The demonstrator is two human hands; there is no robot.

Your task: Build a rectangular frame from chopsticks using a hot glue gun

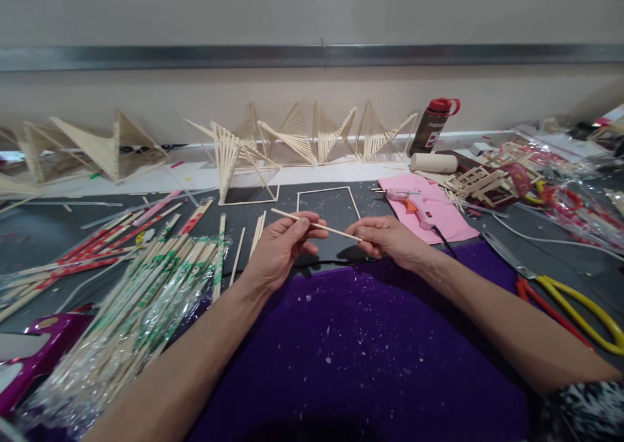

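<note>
A thin wooden stick [336, 230] is stretched between my two hands, tilted down to the right. Near its left part, my left hand [287, 240] pinches it between thumb and fingers. The stick's right end sits in the fingertips of my right hand [383, 239]. Just beyond the hands, a stick frame [324, 190] lies flat on the dark grey table, its near side hidden by my hands. Several loose sticks [257, 234] lie left of my left hand. To the right, a glue gun [412, 205] rests on a pink cloth [451, 224].
Finished stick structures [287, 140] stand along the wall. At left are plastic-wrapped chopsticks [151, 292] and a purple-handled tool [49, 351]. Scissors [546, 286] lie at right, with a bottle [431, 130] behind. A purple cloth [341, 357] covers the near side.
</note>
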